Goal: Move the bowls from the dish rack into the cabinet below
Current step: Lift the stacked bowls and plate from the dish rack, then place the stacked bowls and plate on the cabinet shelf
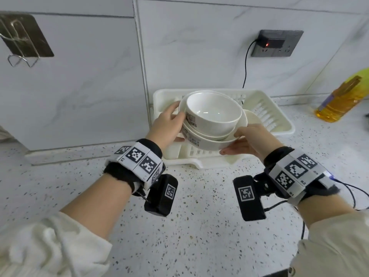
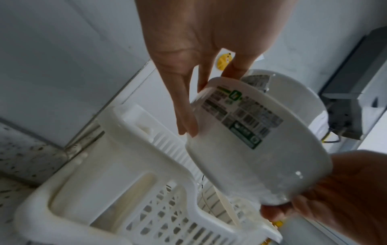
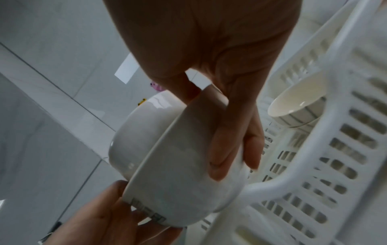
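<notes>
A stack of nested white bowls (image 1: 211, 120) with printed labels is lifted just above the white plastic dish rack (image 1: 267, 110), tilted toward me. My left hand (image 1: 175, 126) grips the stack's left side, thumb on the rim and fingers below. My right hand (image 1: 233, 142) holds its right side, thumb on the rim and fingers under the bottom bowl. In the left wrist view the fingers (image 2: 188, 119) lie on the labelled bowl (image 2: 251, 149). The right wrist view shows the stack (image 3: 178, 165) and one cream bowl (image 3: 299, 102) lying in the rack (image 3: 314, 165).
The rack sits against the tiled wall on a speckled countertop (image 1: 199, 216). A bottle of yellow oil (image 1: 339, 100) stands at the right. A wall socket (image 1: 277, 44) with a black cable hangs behind the rack. A metal hook (image 1: 22, 37) is on the left wall.
</notes>
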`<move>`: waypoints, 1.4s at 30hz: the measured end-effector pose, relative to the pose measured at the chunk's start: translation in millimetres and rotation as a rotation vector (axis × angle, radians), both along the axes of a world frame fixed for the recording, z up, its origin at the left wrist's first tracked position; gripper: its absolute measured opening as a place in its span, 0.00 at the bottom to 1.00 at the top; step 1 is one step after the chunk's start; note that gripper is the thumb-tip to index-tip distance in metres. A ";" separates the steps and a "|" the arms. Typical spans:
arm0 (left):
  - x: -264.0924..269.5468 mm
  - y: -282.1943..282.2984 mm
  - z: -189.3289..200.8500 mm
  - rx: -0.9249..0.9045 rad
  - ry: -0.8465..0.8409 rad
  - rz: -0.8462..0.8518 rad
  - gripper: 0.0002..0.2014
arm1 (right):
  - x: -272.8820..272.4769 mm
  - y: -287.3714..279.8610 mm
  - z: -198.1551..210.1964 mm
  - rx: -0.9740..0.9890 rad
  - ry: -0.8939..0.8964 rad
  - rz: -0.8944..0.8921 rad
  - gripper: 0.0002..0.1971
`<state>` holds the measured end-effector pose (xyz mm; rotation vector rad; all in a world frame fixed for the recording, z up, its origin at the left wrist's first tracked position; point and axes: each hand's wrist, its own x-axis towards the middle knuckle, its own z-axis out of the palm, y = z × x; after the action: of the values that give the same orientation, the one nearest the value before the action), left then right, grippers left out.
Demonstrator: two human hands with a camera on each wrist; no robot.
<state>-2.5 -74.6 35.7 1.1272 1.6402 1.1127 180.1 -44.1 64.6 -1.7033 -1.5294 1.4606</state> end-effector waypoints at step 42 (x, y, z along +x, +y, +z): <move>189.0 -311.5 -306.3 -0.354 -0.111 -0.119 0.18 | 198.3 -315.5 -343.5 -0.407 0.199 -0.162 0.21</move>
<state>186.5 -386.1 -270.6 0.9024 1.5846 0.7578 378.4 -359.5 -278.8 -1.7835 -1.0143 1.8813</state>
